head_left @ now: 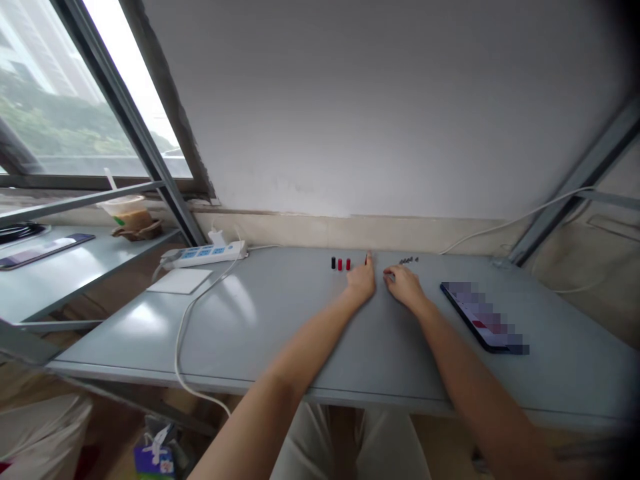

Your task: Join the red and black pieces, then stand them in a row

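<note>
My left hand [363, 279] rests on the grey desk [280, 320], fingers closed. A sliver of a small dark piece [366, 259] shows at its fingertips, mostly covered by them. Just left of this hand stand a short black cylinder [333, 263] and two red ones, a left red cylinder [340, 265] and a right red cylinder [349, 264], upright in a row. My right hand [404, 285] is a little to the right, thumb and fingers curled in a pinch; what is between them cannot be made out. Several tiny dark metal pieces [409, 260] lie just beyond it.
A phone [477, 317] lies to the right. At the left are a white power strip [215, 253], a white square plate [180, 281] and a white cable [183, 327] running over the front edge. A side shelf holds a drink cup [131, 213]. A wall backs the desk.
</note>
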Available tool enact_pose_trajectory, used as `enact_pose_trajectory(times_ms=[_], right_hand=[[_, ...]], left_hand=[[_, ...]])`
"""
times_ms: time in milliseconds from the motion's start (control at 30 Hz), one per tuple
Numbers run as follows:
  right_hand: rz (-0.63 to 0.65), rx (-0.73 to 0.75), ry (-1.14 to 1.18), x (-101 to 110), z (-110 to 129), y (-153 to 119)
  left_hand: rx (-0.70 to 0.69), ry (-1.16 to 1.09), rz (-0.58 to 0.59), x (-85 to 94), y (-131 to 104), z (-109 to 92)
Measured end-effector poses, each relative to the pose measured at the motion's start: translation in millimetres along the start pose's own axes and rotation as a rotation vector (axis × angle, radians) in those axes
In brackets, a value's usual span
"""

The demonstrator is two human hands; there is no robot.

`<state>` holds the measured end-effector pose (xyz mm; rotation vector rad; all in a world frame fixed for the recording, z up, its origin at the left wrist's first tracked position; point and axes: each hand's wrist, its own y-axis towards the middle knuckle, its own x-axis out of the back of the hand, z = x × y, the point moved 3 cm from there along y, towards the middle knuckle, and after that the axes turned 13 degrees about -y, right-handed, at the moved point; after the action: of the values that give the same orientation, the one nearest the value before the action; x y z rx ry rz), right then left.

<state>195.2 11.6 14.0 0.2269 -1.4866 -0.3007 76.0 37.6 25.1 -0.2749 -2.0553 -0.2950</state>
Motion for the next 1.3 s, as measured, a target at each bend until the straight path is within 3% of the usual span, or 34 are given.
enact_pose_trajectory(times_ms=[300,500,800,1000,1300], right_hand=[[0.15,0.104,0.055,-13.8,5.5,-1.5],[0.212,0.107,0.044,-22.2,9.1,-0.9],[0.156,0.032,-0.009,-32.3,17.1,3.2],[0.15,0.039,-0.016,-26.6,23.4,1.9],[0.088,0.027,0.041,-16.5,23.3,-2.7]], left_hand=[[-0.086,0.099,-0.057,7.1,8.0,-13.5],[-0.133,0.082,-0.043,16.2,-3.2,-15.0],[-0.131,-0.263,-0.176,41.5,-45.8,19.5],[-0.127,-0.53,-0.283,36.3,-53.4,50.6],[-0.093,-0.584,-0.32,36.2,-51.6,52.7]])
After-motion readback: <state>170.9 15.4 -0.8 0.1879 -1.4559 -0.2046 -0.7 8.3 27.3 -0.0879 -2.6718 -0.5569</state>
